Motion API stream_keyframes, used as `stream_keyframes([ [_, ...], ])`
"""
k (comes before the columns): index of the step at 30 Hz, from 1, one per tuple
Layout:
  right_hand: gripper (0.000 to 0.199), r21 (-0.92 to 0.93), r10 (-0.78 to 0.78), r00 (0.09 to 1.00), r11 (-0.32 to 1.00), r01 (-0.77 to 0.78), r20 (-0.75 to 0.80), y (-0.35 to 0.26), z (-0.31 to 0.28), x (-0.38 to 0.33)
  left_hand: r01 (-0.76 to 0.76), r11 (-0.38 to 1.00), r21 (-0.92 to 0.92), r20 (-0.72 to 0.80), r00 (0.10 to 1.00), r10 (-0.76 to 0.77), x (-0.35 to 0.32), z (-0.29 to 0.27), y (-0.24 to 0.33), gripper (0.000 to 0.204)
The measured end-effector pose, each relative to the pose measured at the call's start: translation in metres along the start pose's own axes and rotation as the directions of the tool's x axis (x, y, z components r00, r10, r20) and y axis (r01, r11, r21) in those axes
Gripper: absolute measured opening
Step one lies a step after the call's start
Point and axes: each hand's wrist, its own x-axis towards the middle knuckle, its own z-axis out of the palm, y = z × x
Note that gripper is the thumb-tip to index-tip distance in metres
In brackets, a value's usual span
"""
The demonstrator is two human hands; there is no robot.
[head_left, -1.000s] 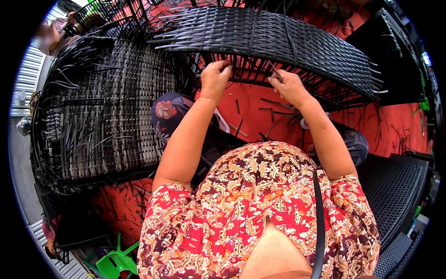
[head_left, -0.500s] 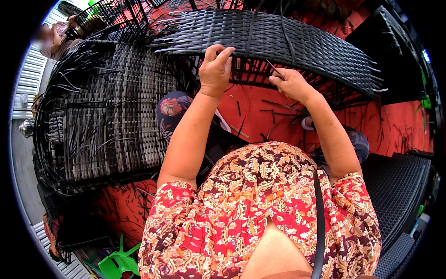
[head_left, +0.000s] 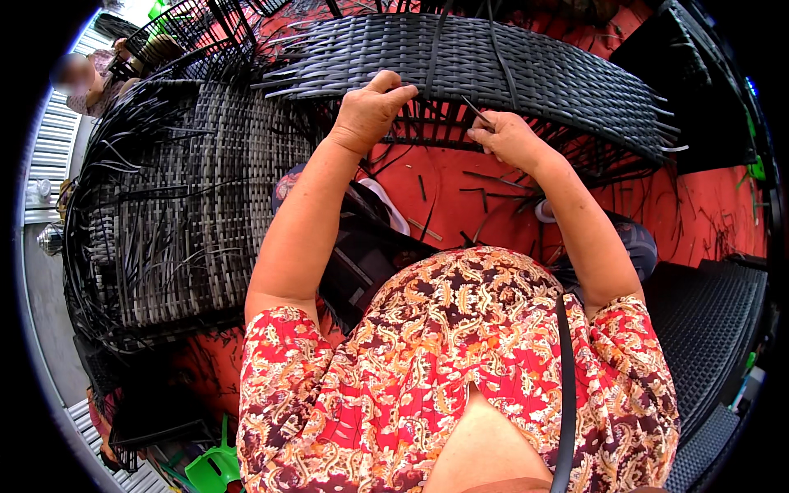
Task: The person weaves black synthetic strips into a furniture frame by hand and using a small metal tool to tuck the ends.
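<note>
A long, curved panel of dark grey wicker (head_left: 370,56) stretches across the far side in front of me, loose strand ends poking out at both sides. At its near edge my left hand (head_left: 370,111) is closed, thumb and forefinger pinched together; what lies between them is too small to make out. To the right, my right hand (head_left: 508,140) is closed around a thin, dark, pointed tool (head_left: 477,110), its tip up close under the panel's edge. Two loose dark strands (head_left: 503,66) run over the panel's top between the hands.
A large woven wicker piece (head_left: 197,205) with many loose strands stands at my left. Cut strips lie on the red floor (head_left: 460,193). Dark woven panels (head_left: 699,329) stand at the right, a green plastic chair (head_left: 215,468) at the lower left. Another person (head_left: 94,78) sits far left.
My left hand has slid a little left and its forearm has swung outward. My right hand has shifted slightly left and up, the pointed tool still in it.
</note>
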Motion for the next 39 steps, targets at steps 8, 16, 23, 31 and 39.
stream_keyframes([
  [8,0.018,-0.18,-0.2,0.975,0.967,0.181,-0.093,0.013,0.021,0.021,-0.147,0.987,0.063,0.054,0.988,0.143,0.005,-0.012,-0.01,0.028],
  [16,0.028,-0.444,-0.07,0.981,0.896,-0.016,-0.178,0.004,0.047,0.026,-0.046,0.996,-0.072,0.282,0.957,0.064,0.002,-0.025,-0.007,0.015],
  [23,0.027,-0.368,-0.073,0.987,0.93,0.016,-0.141,0.01,0.043,0.023,0.076,0.997,-0.005,0.337,0.939,-0.069,0.022,-0.027,0.008,0.018],
  [31,0.023,-0.432,-0.165,0.983,0.895,0.115,-0.08,0.006,0.022,0.007,0.2,0.973,0.115,0.347,0.91,-0.228,0.036,-0.02,0.013,0.024],
  [39,0.019,-0.256,-0.168,0.976,0.958,0.129,-0.137,-0.029,-0.005,-0.013,0.354,0.877,-0.325,0.173,0.934,-0.313,0.024,-0.01,-0.01,0.019],
])
